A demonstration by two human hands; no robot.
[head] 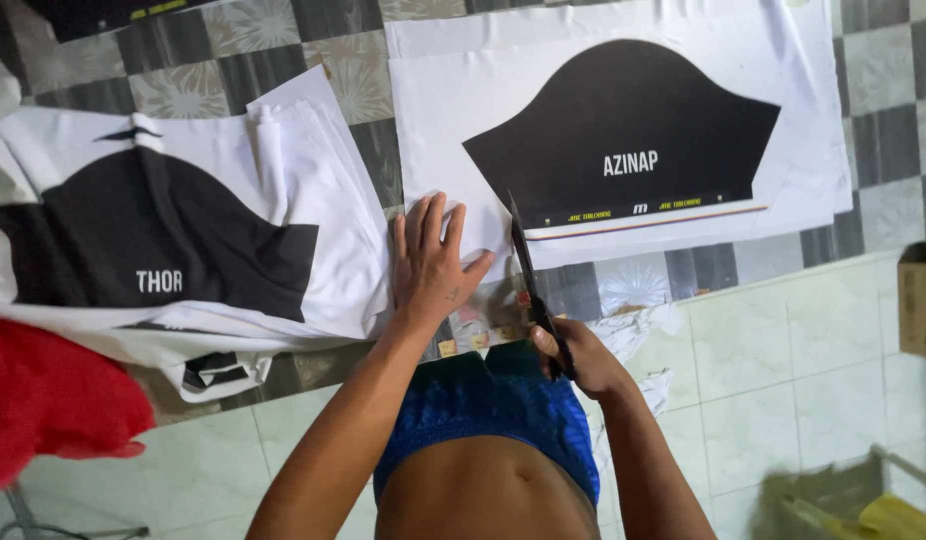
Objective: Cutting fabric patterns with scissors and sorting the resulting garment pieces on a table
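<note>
On the floor, by the sheet: a person sits cutting printed white fabric.
Sheet: white sheet (453,120) with a black curved panel (623,130) printed on it, lying flat ahead of the person.
Scissors: black scissors (528,275), blades slightly parted, tips at the sheet's lower edge, just left of the panel.
Right hand: right hand (573,355) below the sheet, fingers closed around the scissor handles.
Left hand: left hand (430,260), fingers spread flat, pressing the sheet's lower left corner.
Done: judging by the blades, the cut has barely entered the sheet's margin.
Left: nearly all the panel's outline is uncut.
Pile: left of the sheet, folded white pieces (183,230) with a like black print.
Red cloth: red cloth (53,400), far left of the sheet.
</note>
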